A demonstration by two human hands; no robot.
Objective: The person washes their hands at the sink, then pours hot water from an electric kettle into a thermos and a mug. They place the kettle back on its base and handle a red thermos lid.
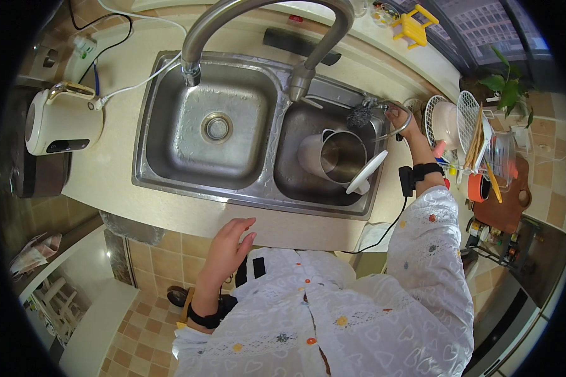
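My right hand point(397, 120) is at the back right corner of the sink, its fingers curled at the base of a slim curved metal tap point(410, 115). The tap's thin spout points toward a white electric kettle point(310, 153) in the right basin point(292, 188). Its white lid point(369, 170) stands open and its steel inside faces up; whether water runs is too small to tell. Beside my right fingers hangs a steel-wool scourer point(360, 116). My left hand point(230, 247) holds nothing, fingers apart, just before the counter's front edge.
A large gooseneck faucet point(264, 4) arches over both basins, its spout above the left basin point(207, 165). At left stands a white appliance point(66, 125) with a cord. A dish rack point(469, 122) with bowls and chopsticks and a brown cutting board point(504, 193) are at right.
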